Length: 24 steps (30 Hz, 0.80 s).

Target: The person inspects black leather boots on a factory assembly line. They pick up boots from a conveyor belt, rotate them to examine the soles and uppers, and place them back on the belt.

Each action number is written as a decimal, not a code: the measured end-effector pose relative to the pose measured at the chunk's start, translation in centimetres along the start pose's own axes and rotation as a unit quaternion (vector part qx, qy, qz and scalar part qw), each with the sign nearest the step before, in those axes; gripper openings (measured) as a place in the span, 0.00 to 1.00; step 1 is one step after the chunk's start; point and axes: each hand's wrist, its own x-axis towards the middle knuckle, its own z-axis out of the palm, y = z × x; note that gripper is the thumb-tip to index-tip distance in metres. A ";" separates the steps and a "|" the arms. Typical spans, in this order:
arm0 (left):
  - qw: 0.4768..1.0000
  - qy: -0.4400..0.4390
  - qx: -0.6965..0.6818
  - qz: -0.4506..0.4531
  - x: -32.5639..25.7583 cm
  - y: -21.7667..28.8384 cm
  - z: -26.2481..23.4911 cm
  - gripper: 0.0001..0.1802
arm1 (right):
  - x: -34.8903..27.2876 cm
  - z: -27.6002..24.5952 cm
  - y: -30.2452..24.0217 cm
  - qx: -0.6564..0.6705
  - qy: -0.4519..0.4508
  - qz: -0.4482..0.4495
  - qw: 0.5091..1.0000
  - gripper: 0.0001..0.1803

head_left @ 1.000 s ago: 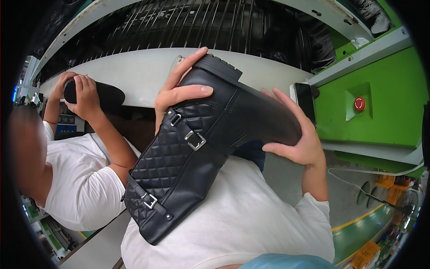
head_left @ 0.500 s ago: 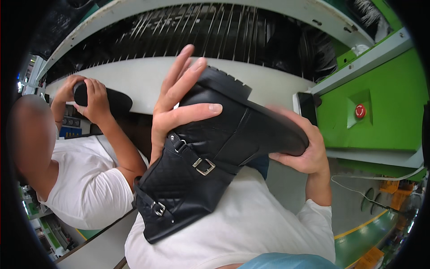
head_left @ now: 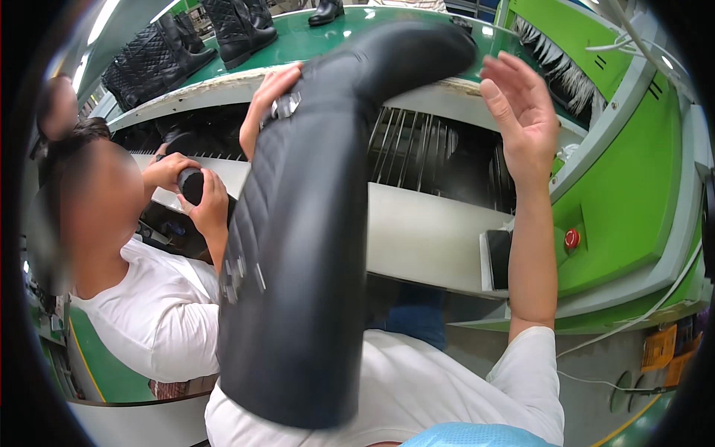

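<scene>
A tall black boot (head_left: 298, 246) with quilted panels and metal buckles fills the middle of the view. Its shaft hangs down toward my body, and its toe points to the far right. My left hand (head_left: 269, 98) grips it at the ankle beside the upper buckle; part of that hand is hidden behind the leather. Just right of the toe, my right hand (head_left: 527, 119) is raised and open, fingers spread, apart from the boot.
Beyond the boot are a metal-rod rack (head_left: 410, 145) and a green belt (head_left: 298, 51) bearing several boots. A green machine (head_left: 633, 201) with a red button (head_left: 572, 238) stands right. Close on my left, a co-worker (head_left: 164, 298) in white handles a dark shoe.
The boot has swung up and away from me, showing its smooth side instead of its sole edge. My right hand has let go of the toe and risen. The view has tilted up.
</scene>
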 end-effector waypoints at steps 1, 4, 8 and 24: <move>0.997 0.006 0.052 0.054 1.3 -3.3 -0.1 0.28 | -0.6 -0.1 0.8 -0.011 -0.018 0.041 0.999 0.27; 0.941 0.008 0.287 0.180 5.0 -12.0 -1.0 0.39 | -4.1 -1.4 3.8 -0.023 -0.080 0.150 0.985 0.22; 0.921 -0.016 0.285 -0.265 7.8 -16.0 4.8 0.58 | -9.7 -5.8 7.5 -0.081 -0.137 0.259 0.953 0.18; 0.894 0.048 0.425 -0.137 5.8 -25.8 5.4 0.44 | -4.9 -4.0 4.8 -0.182 -0.156 0.138 0.961 0.10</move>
